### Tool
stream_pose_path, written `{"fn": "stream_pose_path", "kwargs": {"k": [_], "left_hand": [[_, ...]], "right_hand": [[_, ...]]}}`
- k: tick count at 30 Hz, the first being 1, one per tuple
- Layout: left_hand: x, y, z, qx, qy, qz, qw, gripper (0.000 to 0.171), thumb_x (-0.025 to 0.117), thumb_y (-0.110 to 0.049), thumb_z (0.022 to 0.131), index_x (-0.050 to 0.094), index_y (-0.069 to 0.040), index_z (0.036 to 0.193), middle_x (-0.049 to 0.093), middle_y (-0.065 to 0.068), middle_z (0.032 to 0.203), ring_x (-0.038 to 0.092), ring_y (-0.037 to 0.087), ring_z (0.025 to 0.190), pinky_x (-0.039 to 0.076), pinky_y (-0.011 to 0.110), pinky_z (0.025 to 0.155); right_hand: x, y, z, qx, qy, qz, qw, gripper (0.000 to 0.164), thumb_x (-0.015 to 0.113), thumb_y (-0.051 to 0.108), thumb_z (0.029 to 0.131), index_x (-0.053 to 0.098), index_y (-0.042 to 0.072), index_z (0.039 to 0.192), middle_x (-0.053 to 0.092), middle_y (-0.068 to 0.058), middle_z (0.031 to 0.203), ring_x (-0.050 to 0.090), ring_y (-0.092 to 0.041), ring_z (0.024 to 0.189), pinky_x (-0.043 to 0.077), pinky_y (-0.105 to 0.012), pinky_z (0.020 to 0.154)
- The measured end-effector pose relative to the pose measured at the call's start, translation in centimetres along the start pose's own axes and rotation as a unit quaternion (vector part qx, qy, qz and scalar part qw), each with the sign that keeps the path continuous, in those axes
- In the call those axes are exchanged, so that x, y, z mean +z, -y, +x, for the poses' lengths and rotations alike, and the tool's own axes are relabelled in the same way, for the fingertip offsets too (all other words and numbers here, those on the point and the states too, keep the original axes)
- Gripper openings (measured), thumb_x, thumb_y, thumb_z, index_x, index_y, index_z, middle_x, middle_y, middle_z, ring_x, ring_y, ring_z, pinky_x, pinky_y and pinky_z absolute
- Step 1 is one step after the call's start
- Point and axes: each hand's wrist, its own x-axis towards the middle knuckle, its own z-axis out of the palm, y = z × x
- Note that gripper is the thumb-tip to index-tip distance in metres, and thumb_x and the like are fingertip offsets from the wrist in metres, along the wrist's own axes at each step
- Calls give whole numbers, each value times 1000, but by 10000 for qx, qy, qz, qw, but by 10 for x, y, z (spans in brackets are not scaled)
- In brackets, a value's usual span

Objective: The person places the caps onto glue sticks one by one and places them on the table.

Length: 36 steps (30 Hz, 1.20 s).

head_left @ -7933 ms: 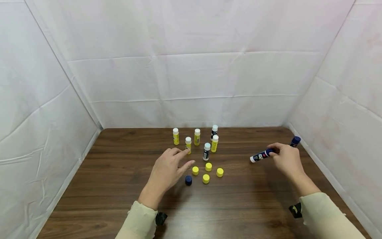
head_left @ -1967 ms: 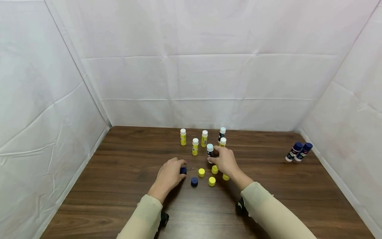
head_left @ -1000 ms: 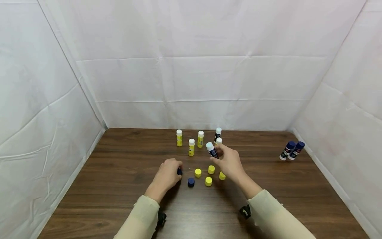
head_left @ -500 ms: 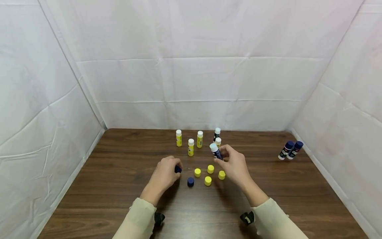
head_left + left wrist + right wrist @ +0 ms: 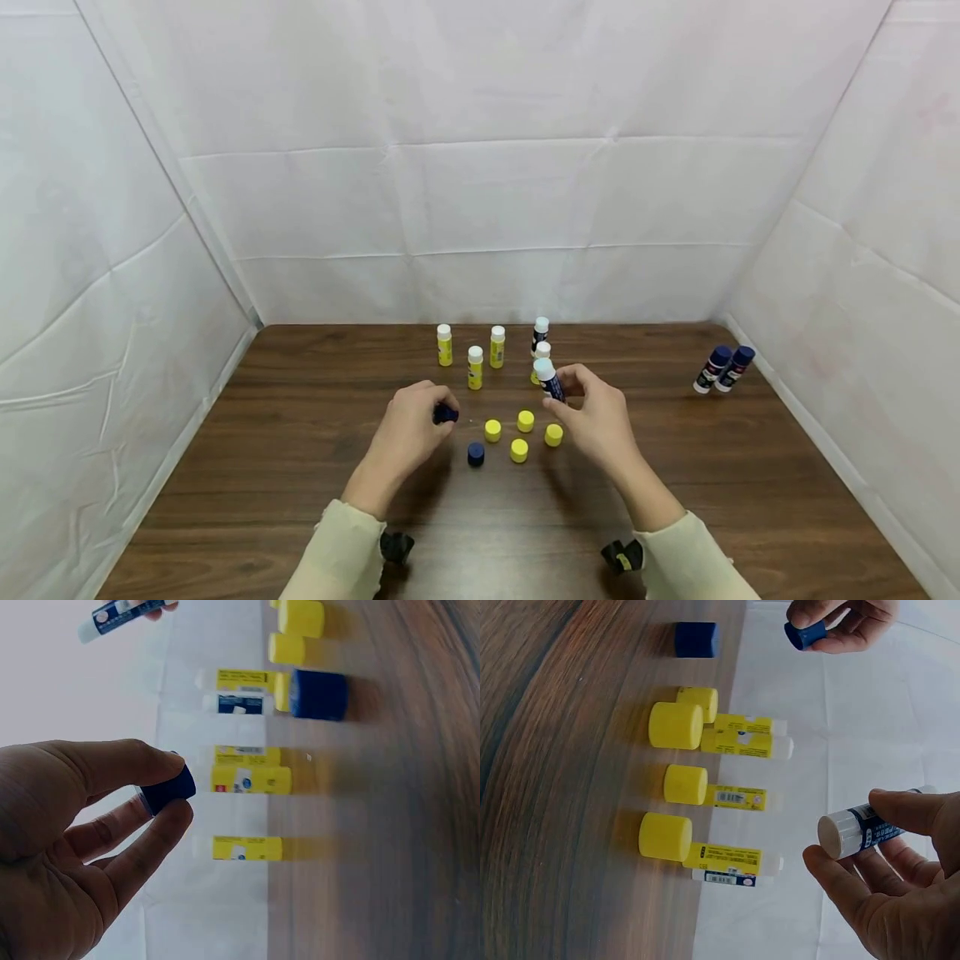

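Observation:
My left hand (image 5: 411, 427) pinches a dark blue cap (image 5: 169, 787) between thumb and fingers, raised above the table. In my right hand (image 5: 598, 417) is a dark blue glue stick (image 5: 874, 825) without its cap, tilted, its white top pointing up and leftward in the head view. The two hands are apart, with a second dark blue cap (image 5: 476, 454) and several yellow caps (image 5: 519, 451) on the table between and below them. Behind stand several uncapped yellow glue sticks (image 5: 445, 346), one partly hidden by the held stick, and another uncapped dark blue one (image 5: 541, 336).
Two capped dark blue glue sticks (image 5: 711, 371) stand side by side near the right edge of the brown wooden table (image 5: 300, 467). White cloth walls (image 5: 480, 200) enclose it at the back and both sides.
A blue glue stick held at the right earlier now stands beside another there. Since then my right hand has lifted an uncapped blue stick from the middle, and my left hand has raised the blue cap.

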Motion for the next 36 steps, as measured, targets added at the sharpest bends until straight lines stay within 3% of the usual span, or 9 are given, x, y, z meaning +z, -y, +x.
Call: {"fn": "stream_pose_path", "kwargs": {"k": [4, 10, 16, 20, 27, 31, 36], "left_hand": [[-7, -7, -1, 73, -118, -157, 9998, 18, 83, -5, 84, 76, -16, 97, 67, -1, 97, 65, 14, 83, 58, 30, 72], [-15, -14, -3, -89, -145, -667, 9976, 21, 82, -6, 85, 76, -17, 101, 67, -3, 97, 67, 14, 83, 59, 29, 71], [-16, -18, -2, -385, -140, -1487, 9880, 21, 82, -6, 85, 75, -20, 99, 69, -3, 100, 72, 16, 86, 60, 27, 71], [-19, -23, -1, -537, -227, -1754, 9828, 22, 82, -5, 85, 74, -20, 99, 70, -2, 100, 72, 17, 88, 60, 30, 72], [-25, -26, 2, -883, -264, -1887, 9777, 21, 83, -7, 85, 75, -19, 100, 70, 1, 98, 72, 15, 88, 60, 33, 71], [-26, -26, 1, -908, -275, -2045, 9743, 21, 83, -7, 84, 75, -18, 100, 70, 1, 100, 72, 16, 88, 60, 33, 70], [-27, -25, 0, -920, -296, -2472, 9641, 21, 84, -5, 83, 76, -16, 97, 70, 1, 103, 73, 19, 91, 61, 33, 71]], "right_hand": [[-1, 3, -4, -30, -65, -40, 10000, 32, 80, 20, 90, 66, 13, 118, 72, -4, 109, 66, -25, 110, 52, -47, 91], [-3, 5, -11, 67, -230, 109, 9997, 31, 80, 19, 90, 67, 13, 117, 73, -5, 109, 66, -25, 109, 52, -49, 93], [0, 8, -19, 177, -286, 328, 9989, 30, 80, 17, 90, 67, 14, 117, 73, -5, 109, 67, -24, 109, 55, -48, 93], [2, 10, -23, 118, -338, 315, 9989, 30, 80, 17, 90, 67, 15, 117, 73, -5, 109, 67, -24, 109, 56, -49, 90], [7, 12, -28, -254, -425, 183, 9986, 29, 79, 11, 90, 67, 10, 116, 73, -9, 108, 72, -26, 103, 61, -41, 83], [10, 12, -30, -561, -477, -32, 9973, 30, 80, 7, 88, 69, 7, 115, 73, -11, 108, 72, -27, 101, 61, -39, 82], [14, 13, -32, -914, -652, -417, 9928, 32, 83, 7, 85, 70, 9, 114, 73, -8, 108, 71, -23, 92, 60, -40, 76]]}}
